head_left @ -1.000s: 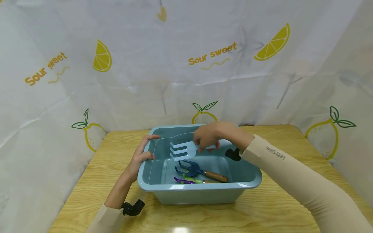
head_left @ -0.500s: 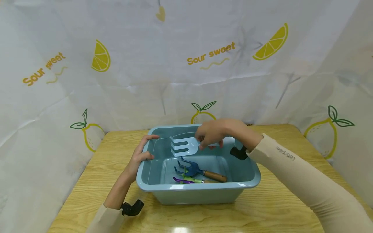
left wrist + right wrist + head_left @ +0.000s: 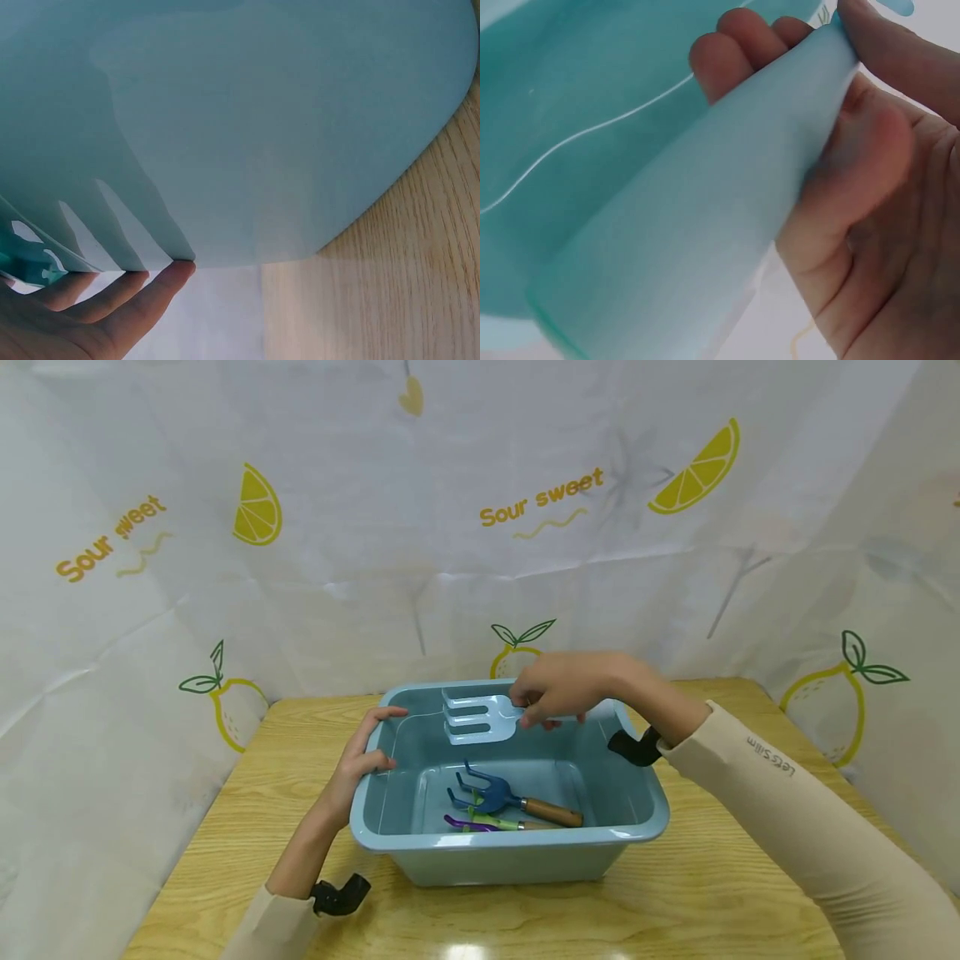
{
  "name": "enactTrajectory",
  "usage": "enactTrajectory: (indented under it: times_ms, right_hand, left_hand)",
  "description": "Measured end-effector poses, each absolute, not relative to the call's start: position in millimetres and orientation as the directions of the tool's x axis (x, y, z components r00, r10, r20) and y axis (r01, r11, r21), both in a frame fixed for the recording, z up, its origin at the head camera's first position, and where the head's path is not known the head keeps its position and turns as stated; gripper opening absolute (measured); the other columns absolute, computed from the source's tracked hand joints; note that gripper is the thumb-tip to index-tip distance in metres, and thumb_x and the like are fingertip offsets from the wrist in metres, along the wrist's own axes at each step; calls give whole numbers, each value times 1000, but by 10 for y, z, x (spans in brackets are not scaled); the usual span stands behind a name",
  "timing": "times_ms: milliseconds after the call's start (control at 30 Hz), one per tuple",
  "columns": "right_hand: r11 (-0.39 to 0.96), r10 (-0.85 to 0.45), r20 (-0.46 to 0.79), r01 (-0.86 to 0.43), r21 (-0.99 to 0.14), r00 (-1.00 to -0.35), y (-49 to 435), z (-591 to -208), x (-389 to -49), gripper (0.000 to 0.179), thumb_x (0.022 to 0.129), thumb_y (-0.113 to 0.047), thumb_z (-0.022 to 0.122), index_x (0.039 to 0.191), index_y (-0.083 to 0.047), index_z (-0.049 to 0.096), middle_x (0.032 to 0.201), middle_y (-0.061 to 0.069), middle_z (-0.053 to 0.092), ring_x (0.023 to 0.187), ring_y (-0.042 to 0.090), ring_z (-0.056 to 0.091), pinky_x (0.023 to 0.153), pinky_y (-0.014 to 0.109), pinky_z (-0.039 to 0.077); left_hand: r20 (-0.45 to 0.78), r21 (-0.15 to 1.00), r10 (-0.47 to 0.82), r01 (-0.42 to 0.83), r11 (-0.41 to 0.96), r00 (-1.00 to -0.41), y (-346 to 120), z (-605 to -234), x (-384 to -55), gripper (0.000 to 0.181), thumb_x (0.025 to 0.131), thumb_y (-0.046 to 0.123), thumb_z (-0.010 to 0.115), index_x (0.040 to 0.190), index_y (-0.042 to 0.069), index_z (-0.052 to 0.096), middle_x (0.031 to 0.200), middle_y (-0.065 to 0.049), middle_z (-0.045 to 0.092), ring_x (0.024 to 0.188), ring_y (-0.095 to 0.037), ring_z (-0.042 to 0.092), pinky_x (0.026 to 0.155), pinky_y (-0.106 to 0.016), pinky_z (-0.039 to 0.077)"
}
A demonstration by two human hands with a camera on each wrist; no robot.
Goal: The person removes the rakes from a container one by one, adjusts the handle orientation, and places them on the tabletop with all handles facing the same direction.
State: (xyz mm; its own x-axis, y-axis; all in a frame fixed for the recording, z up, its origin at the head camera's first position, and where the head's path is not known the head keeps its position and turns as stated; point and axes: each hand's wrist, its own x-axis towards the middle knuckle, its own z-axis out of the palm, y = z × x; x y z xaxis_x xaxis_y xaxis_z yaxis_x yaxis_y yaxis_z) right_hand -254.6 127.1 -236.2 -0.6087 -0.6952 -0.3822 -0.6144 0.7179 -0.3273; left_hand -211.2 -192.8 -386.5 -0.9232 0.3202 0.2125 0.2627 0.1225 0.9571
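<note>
A light-blue plastic garden fork [image 3: 480, 720] hangs level above the tub's far half, its tines pointing left. My right hand [image 3: 562, 685] pinches it by its narrow middle; the right wrist view shows its broad, scoop-like other end [image 3: 682, 202] beside my fingers. My left hand [image 3: 356, 768] grips the left rim of a blue-grey plastic tub [image 3: 510, 841], thumb and fingers over the edge. On the tub's floor lies a dark-blue hand cultivator [image 3: 491, 795] with a wooden handle. Beneath it are a green tool [image 3: 495, 821] and a purple tool [image 3: 468, 823], partly hidden by the near wall.
The tub stands on a wood-grain table [image 3: 292, 760]. Behind and on both sides hangs a white cloth [image 3: 360, 527] printed with lemons and lettering. A black wrist mount [image 3: 341, 895] is on my left wrist, another [image 3: 633, 747] on my right.
My right hand has raised the garden fork and drawn it slightly to the right, away from the dark-blue cultivator. My left hand has stayed on the tub's rim.
</note>
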Motion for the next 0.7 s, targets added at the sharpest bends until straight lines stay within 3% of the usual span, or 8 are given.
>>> enactTrajectory:
  times_ms: [267, 533, 700]
  right_hand:
    - [649, -760, -273, -667, -366, -590, 1371, -2351, -2567, 23, 100, -25, 67, 81, -12, 64, 68, -3, 67, 66, 10, 56, 75, 32, 47]
    - [661, -734, -295, -545, -516, -612, 1460, -2406, -2651, 20, 100, -25, 66, 87, -10, 66, 76, 6, 73, 65, 21, 72, 76, 34, 58]
    - [646, -729, -289, -484, -590, -620, 1549, -2431, -2671, 19, 101, -22, 64, 90, -7, 65, 81, 13, 73, 66, 24, 74, 73, 36, 61]
  left_hand:
    - [214, 956, 317, 265, 126, -924, -1938, -3874, -2128, 70, 78, 9, 46, 148, 10, 39, 165, -17, 23, 143, -50, 33, 100, -67, 46]
    - [211, 957, 315, 261, 127, -926, -1946, -3881, -2125, 70, 79, 9, 45, 148, 10, 39, 164, -17, 24, 142, -51, 34, 98, -67, 48]
    - [220, 956, 324, 270, 118, -920, -1948, -3890, -2133, 69, 79, 9, 46, 148, 11, 39, 164, -17, 24, 142, -51, 34, 98, -66, 48]
